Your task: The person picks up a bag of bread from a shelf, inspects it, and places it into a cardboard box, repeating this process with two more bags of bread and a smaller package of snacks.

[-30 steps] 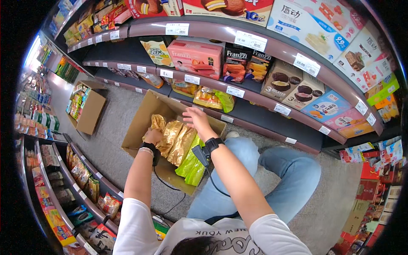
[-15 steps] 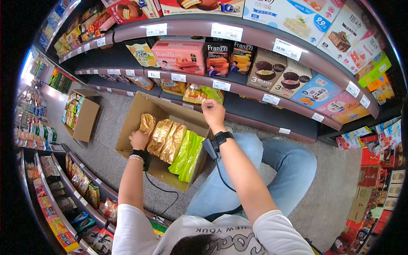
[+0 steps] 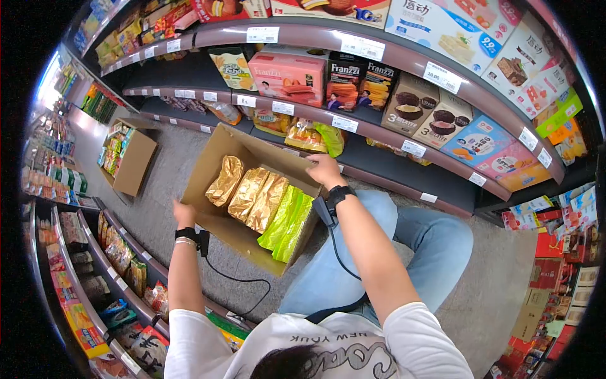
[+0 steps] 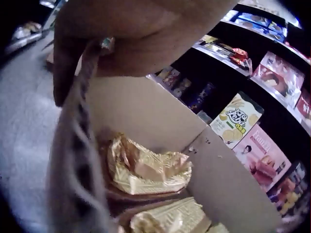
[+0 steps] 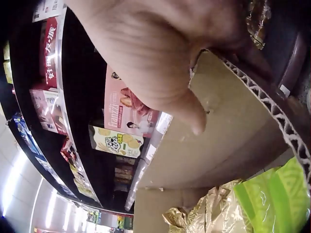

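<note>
An open cardboard box [image 3: 265, 158] stands on the floor before the seated person. My left hand [image 3: 184, 215] grips its left wall; up close in the left wrist view, the hand [image 4: 136, 34] wraps over the cardboard edge. At the far right corner, my right hand [image 3: 325, 170] holds the rim. The right wrist view shows the thumb [image 5: 192, 114] inside the wall, with the other fingers mostly hidden beyond it. Inside the box, crinkled gold foil packs [image 3: 259, 199] lie in a row beside bright green packs [image 3: 287, 221].
A shelf of boxed snacks, including a pink Franzzi box [image 3: 287, 79], runs along the far side. Yellow bagged snacks [image 3: 306, 136] sit on its lowest level. Another filled carton [image 3: 136, 167] stands at left. A lower-left rack [image 3: 120, 252] holds packets. A black cable [image 3: 252, 280] trails near the box.
My left hand has let go of the leftmost gold pack and moved out to the box's left wall. My right hand, earlier raised over the box, now holds the far right corner.
</note>
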`<state>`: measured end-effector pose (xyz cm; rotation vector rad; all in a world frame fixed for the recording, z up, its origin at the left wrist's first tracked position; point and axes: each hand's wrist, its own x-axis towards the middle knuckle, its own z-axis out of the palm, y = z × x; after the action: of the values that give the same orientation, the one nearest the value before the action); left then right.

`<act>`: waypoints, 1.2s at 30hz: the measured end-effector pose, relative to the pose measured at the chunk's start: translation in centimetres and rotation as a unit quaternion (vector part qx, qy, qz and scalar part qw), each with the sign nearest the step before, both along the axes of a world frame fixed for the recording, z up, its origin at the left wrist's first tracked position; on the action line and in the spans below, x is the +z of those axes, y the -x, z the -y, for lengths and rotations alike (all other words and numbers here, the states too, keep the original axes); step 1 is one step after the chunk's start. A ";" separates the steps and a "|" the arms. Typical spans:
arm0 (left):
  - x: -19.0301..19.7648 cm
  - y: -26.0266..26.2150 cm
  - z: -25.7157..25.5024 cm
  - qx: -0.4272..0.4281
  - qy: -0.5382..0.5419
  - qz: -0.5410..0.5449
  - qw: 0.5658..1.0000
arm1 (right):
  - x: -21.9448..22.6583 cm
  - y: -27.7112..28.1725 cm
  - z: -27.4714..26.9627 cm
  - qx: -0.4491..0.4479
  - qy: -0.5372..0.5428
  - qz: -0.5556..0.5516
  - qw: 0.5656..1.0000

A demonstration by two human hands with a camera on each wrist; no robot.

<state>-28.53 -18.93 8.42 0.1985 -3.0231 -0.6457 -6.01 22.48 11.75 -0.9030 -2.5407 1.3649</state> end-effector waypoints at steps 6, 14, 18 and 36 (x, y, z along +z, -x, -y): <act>-0.6 0.9 3.2 0.044 -0.183 0.051 0.981 | -2.2 1.1 0.4 0.055 0.090 -0.042 0.994; -3.4 5.0 11.2 0.064 -0.086 0.031 0.994 | -1.7 0.5 4.7 0.214 0.252 -0.042 0.943; -1.7 5.9 12.8 0.134 -0.113 0.107 0.979 | -1.4 0.6 7.7 0.269 0.277 -0.026 0.922; 22.9 -13.5 -11.2 -0.122 -0.576 0.194 0.785 | -2.3 2.4 11.1 0.299 0.293 -0.045 0.907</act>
<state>-15.06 -7.72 31.31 -0.0585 -2.4456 -2.6618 -8.37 11.37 9.44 -0.0593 -2.4572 2.3535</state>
